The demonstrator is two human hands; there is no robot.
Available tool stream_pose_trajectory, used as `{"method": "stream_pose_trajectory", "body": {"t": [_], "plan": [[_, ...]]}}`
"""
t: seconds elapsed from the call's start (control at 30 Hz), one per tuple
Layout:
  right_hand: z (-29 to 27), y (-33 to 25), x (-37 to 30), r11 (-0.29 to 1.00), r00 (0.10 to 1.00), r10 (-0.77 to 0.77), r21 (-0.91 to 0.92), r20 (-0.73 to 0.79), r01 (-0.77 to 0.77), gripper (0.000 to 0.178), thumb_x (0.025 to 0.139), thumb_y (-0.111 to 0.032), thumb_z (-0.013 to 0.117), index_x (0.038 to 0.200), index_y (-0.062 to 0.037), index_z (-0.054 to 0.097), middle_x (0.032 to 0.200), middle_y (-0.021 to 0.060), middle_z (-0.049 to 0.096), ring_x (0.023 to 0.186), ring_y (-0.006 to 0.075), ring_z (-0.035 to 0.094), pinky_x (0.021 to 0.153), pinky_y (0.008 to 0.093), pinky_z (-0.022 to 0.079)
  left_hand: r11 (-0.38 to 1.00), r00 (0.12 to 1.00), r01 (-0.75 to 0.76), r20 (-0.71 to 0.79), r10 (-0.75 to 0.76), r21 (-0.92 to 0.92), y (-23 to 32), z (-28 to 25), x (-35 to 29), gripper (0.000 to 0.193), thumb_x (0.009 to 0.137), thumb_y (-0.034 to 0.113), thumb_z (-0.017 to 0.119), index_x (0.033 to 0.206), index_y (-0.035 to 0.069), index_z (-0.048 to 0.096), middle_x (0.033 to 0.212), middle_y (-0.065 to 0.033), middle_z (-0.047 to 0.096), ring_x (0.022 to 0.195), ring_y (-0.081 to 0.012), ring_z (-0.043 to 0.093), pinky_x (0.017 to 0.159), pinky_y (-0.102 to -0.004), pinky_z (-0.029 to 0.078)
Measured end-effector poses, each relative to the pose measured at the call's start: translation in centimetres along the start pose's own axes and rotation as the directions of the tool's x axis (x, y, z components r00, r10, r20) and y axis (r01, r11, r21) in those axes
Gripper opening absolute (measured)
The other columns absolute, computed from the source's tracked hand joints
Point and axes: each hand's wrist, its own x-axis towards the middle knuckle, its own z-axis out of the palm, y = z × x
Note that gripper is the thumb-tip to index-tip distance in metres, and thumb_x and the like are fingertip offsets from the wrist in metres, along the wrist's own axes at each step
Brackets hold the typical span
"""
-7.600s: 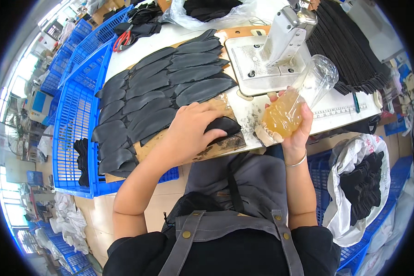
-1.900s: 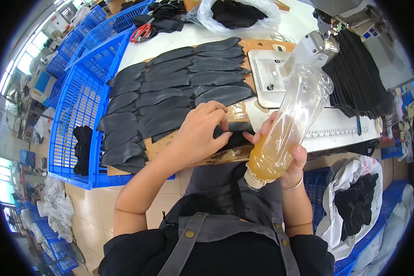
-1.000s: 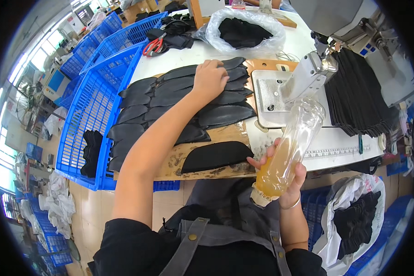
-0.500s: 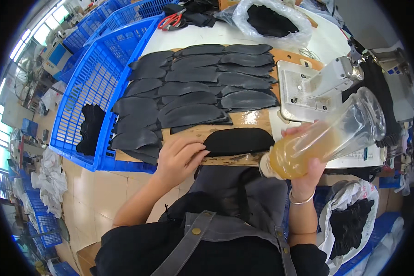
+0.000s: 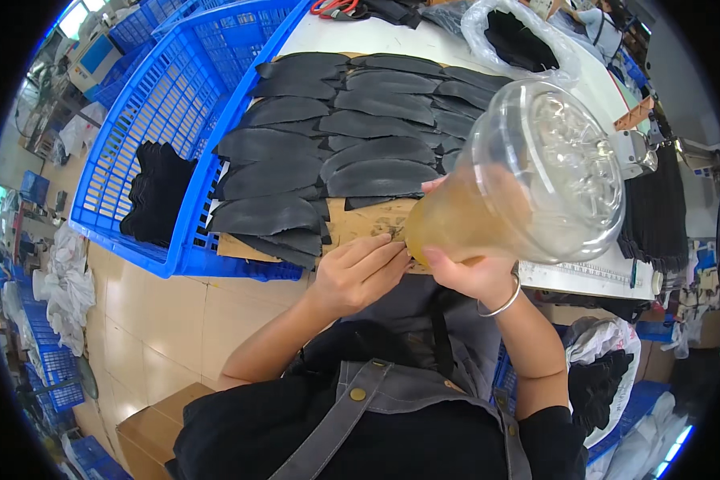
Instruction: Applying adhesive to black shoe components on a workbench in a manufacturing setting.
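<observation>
My right hand (image 5: 476,276) is wrapped round a clear plastic bottle (image 5: 496,204) with yellowish liquid in its lower part. The bottle tilts, its broad base up to the right and its narrow end down by my left fingertips. At the near edge of the brown board (image 5: 360,218), the fingers of my left hand (image 5: 360,276) are pressed together; what they hold, if anything, is hidden by the bottle. Overlapping rows of black, curved flat pieces (image 5: 380,148) cover much of the board beyond my hands.
To the left stands a blue plastic basket (image 5: 148,260) with a stack of black pieces (image 5: 158,192) in it. A clear bag of black pieces (image 5: 568,60) lies at the back. At lower right is a white bag (image 5: 628,344); a cardboard box (image 5: 164,424) sits on the floor.
The bottle has come left and nearer to my left hand, base tipped further up. It now covers the spot where a single black piece lay under my left fingers. The view has shifted.
</observation>
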Motion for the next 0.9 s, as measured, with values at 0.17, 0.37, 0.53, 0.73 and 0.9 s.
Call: {"method": "stream_pose_trajectory", "body": {"t": [0.17,0.37,0.53,0.73,0.9], "plan": [[0.5,0.5,-1.2,0.945,0.996,-0.039,-0.322,0.086,0.064,0.057,0.074,-0.031,0.065,0.123,-0.0040,0.050,0.121,0.0088,0.055,0.114,0.0249,0.050,0.102,0.0368,0.034,0.996,0.998,0.008,0.059,-0.003,-0.091,-0.4,-0.7,-0.2,0.022,0.065,0.009,0.070,0.087,0.004,0.066,0.091,-0.0048,0.064,0.084,-0.0194,0.063,0.070,-0.0288,0.052],[-0.2,1.0,-0.7,0.872,0.990,0.111,-0.487,0.081,-0.058,0.065,0.071,-0.025,0.071,0.126,-0.0013,0.045,0.124,0.0123,0.050,0.115,0.0241,0.048,0.098,0.0383,0.037,0.998,0.998,-0.041,0.049,0.039,0.043,-0.3,0.2,0.0,0.024,0.065,0.008,0.069,0.089,0.004,0.067,0.091,-0.0039,0.064,0.083,-0.0188,0.063,0.070,-0.0284,0.052],[-4.6,1.1,-0.9,0.982,0.956,-0.019,-0.187,-0.294,-0.038,0.069,0.063,-0.016,0.078,0.120,0.0037,0.045,0.114,0.0131,0.051,0.105,0.0221,0.052,0.090,0.0329,0.043,1.000,1.000,-0.019,0.024,0.019,0.001,-0.1,0.5,0.3,0.024,0.063,0.003,0.069,0.087,0.005,0.067,0.085,-0.0044,0.065,0.074,-0.0208,0.064,0.064,-0.0272,0.052],[-8.6,0.6,-3.1,0.883,0.862,0.124,-0.342,-0.491,-0.321,0.067,0.068,-0.011,0.074,0.124,0.0021,0.040,0.108,0.0134,0.055,0.100,0.0253,0.056,0.087,0.0341,0.046,1.000,0.999,-0.001,0.044,0.000,0.016,-0.3,0.2,0.0,0.023,0.066,0.007,0.070,0.089,0.006,0.068,0.088,-0.0030,0.065,0.079,-0.0187,0.064,0.066,-0.0271,0.052],[-4.9,-1.7,-1.9,0.992,0.913,0.050,0.130,-0.404,0.003,0.064,0.079,-0.025,0.065,0.129,-0.0009,0.033,0.112,0.0194,0.052,0.105,0.0315,0.054,0.088,0.0422,0.047,1.000,0.999,-0.001,0.041,0.001,0.003,-0.4,0.4,0.0,0.022,0.066,0.007,0.071,0.088,0.006,0.068,0.087,-0.0030,0.065,0.079,-0.0189,0.064,0.064,-0.0273,0.052]]}}
